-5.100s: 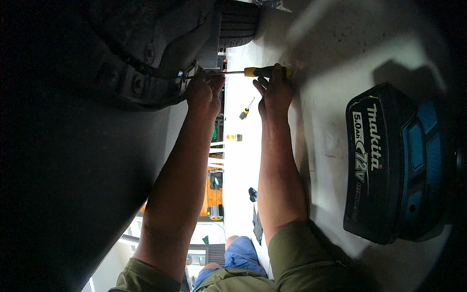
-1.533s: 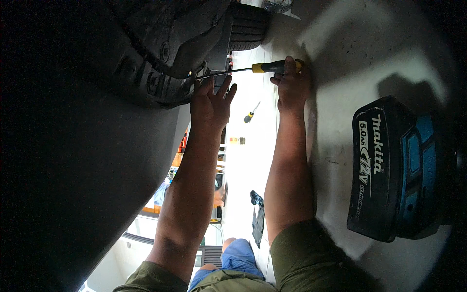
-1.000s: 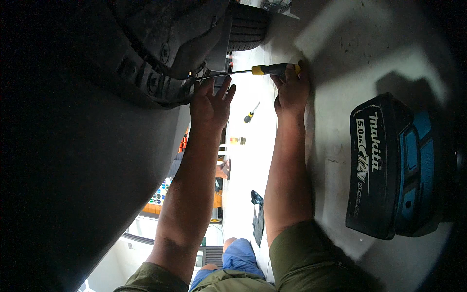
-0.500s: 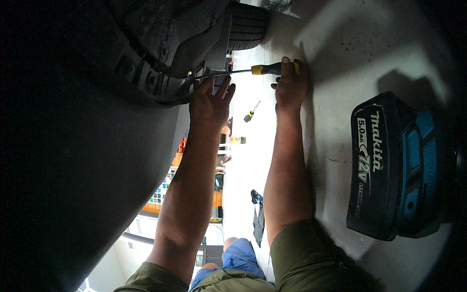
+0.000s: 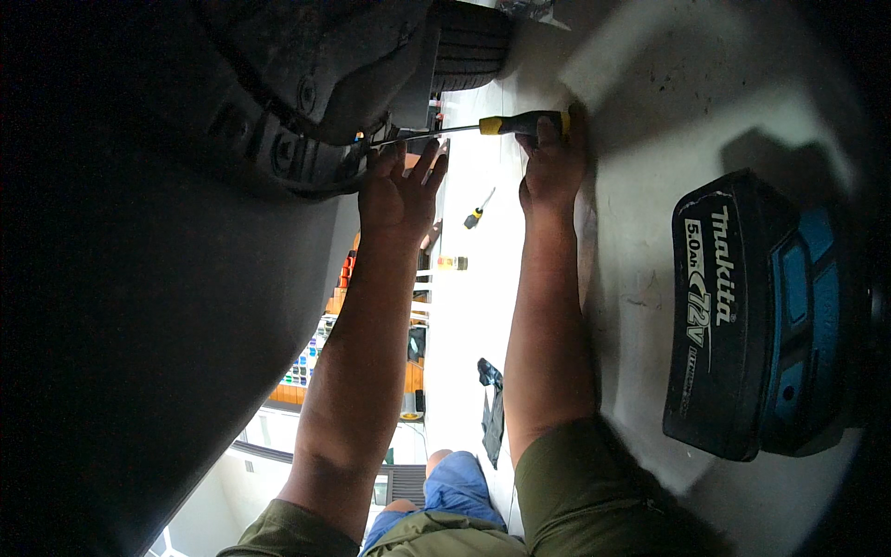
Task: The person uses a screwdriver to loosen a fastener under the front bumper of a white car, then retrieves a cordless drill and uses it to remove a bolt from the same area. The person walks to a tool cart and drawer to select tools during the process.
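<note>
My right hand (image 5: 552,167) is closed round the yellow-and-black handle of a screwdriver (image 5: 501,124). Its thin shaft runs leftward to a metal bracket at the edge of the dark vehicle underside (image 5: 232,158), where the tip is hard to make out. My left hand (image 5: 399,190) is just below the shaft beside that edge, fingers extended and apart, some touching or nearly touching the shaft. A second, smaller screwdriver (image 5: 475,216) lies on the pale floor (image 5: 478,306) between my forearms.
A large black-and-teal battery pack (image 5: 715,316) stands to my right. A tyre (image 5: 469,51) is above the hands. A small container (image 5: 452,263) and a dark cloth (image 5: 492,408) lie lower on the floor. Shelving with coloured items (image 5: 306,362) shows behind my left forearm.
Both hands and the screwdriver sit slightly higher in the picture, along with the surroundings. My right thumb has shifted on the handle; my left hand keeps much the same pose.
</note>
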`<state>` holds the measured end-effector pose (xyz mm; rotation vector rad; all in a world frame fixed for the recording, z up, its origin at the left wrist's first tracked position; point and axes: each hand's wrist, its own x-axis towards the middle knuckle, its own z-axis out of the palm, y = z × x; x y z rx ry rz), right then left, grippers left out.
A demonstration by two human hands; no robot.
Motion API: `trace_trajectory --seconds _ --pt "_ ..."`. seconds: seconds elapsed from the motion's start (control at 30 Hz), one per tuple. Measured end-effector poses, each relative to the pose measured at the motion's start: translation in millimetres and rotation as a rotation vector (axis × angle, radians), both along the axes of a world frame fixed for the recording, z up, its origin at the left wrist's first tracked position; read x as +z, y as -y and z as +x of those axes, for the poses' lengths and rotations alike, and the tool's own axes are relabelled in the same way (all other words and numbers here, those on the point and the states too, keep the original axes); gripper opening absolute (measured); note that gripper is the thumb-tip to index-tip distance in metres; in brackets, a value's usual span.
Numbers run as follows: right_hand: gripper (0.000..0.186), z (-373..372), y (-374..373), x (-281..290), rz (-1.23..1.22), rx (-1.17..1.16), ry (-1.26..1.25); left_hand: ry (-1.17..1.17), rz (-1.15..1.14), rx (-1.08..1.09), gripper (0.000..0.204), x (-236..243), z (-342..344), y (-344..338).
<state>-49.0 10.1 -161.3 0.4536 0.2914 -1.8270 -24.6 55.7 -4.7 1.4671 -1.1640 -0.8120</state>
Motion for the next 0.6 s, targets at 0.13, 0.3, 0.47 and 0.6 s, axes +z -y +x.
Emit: trace_trajectory --seconds 0.13,0.3,0.47,0.6 --pt "0.049 -7.5 0.5 4.5 0.008 0.058 -0.019 -0.023 -0.016 0.031 0.060 3.1 2.0 4.3" --pt "0.048 2.6 7.3 -6.7 0.022 0.016 -0.266 0.000 -0.002 0.011 0.053 -1.1 1.2 5.6" --pt "0.049 -13.7 -5.5 8.8 -0.040 0.011 0.130 0.016 -0.022 0.035 0.052 1.6 -4.1 -0.1" --pt "0.044 -2.8 7.4 -7.0 0.137 0.024 -0.319 -0.004 -0.001 0.021 0.054 -2.5 -6.2 2.8"
